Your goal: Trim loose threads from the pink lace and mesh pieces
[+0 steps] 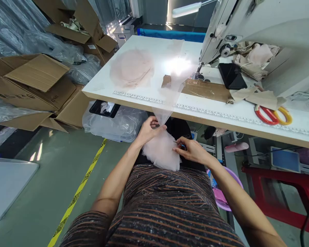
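Note:
A gathered bunch of sheer pale-pink fabric (162,151) lies over my lap, just below the table edge. My left hand (149,131) is closed at its upper left, thumb and fingers pinching the cloth. At its right edge my right hand (190,150) pinches the same fabric between thumb and fingertips. From the lap a long sheer strip (170,96) runs up over the table edge and across the tabletop beside the sewing machine (211,44). A stack of round sheer pink pieces (132,68) rests on the table's left side.
Red-and-yellow-handled scissors (273,115) and a black phone (232,76) lie on the white table (98,85) at the right. A brown strip (206,91) lies under the needle area. Open cardboard boxes (36,79) stand at left; a red stool (262,185) is at lower right.

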A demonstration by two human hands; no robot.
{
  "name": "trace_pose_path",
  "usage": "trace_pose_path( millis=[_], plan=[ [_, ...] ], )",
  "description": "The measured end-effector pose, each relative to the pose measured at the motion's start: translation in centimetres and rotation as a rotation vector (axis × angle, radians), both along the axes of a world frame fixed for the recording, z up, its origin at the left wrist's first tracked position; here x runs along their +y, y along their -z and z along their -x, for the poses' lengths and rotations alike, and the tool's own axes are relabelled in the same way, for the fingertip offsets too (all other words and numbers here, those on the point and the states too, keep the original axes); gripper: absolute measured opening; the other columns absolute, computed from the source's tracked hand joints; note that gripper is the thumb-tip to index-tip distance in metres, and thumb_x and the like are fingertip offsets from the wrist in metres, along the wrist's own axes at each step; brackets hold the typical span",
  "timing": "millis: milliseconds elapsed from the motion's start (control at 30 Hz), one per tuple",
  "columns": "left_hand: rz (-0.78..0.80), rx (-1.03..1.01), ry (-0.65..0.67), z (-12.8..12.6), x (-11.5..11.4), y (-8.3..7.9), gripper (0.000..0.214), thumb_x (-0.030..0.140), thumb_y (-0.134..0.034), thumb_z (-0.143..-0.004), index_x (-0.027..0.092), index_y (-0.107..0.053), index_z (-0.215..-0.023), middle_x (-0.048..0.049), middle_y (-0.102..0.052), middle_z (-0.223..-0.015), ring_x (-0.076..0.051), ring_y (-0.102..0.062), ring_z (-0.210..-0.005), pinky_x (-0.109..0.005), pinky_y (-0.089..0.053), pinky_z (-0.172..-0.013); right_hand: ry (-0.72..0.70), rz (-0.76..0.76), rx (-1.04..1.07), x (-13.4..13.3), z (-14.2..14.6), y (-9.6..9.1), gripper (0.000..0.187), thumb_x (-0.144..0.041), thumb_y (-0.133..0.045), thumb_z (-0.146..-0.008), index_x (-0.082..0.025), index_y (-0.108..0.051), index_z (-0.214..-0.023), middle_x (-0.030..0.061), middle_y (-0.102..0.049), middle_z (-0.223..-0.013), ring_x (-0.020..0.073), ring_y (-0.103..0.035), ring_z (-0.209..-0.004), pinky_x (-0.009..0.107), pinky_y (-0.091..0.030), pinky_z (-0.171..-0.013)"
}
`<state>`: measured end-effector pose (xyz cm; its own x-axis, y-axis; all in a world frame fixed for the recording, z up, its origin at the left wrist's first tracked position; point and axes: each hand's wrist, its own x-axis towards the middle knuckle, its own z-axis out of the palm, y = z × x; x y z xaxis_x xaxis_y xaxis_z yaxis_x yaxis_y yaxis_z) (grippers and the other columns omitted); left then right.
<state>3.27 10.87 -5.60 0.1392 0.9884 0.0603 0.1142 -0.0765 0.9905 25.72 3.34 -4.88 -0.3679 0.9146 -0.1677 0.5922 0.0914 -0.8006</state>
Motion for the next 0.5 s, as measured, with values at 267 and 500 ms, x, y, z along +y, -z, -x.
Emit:
trace_pose_path(
  millis=[267, 500],
  plan=[
    [0.077, -0.229, -0.137, -2.2, 0.3, -2.5, 0.045, 0.058, -0.081, -0.071, 0.018, -0.059, -0.067, 0.0026, -0.058, -0.060, -0.010, -0.051, -0.056, -0.024, -0.042, -0.056, 0.353, -0.201, 0.349, 3.0, 1.7, -0.1, 0.045, -0.059, -0.055, -0.092, -0.016, -0.068, -0.100, 0.0079, -0.075, -0.084, 0.0133, -0.054, -0.054, 0.028, -0.044, -0.053],
    [0.471, -0.437, 0.085, -1.2, -4.8, 0.7, 0.030, 0.046, -0.077, -0.075, 0.018, -0.064, -0.077, -0.0003, -0.065, -0.071, -0.014, -0.062, -0.068, -0.025, -0.050, -0.063, 0.377, -0.131, 0.510, 3.8, 4.2, 0.5, 0.060, -0.071, -0.049, -0.091, -0.016, -0.070, -0.105, 0.0088, -0.075, -0.091, 0.0106, -0.051, -0.046, 0.028, -0.047, -0.050]
  ],
)
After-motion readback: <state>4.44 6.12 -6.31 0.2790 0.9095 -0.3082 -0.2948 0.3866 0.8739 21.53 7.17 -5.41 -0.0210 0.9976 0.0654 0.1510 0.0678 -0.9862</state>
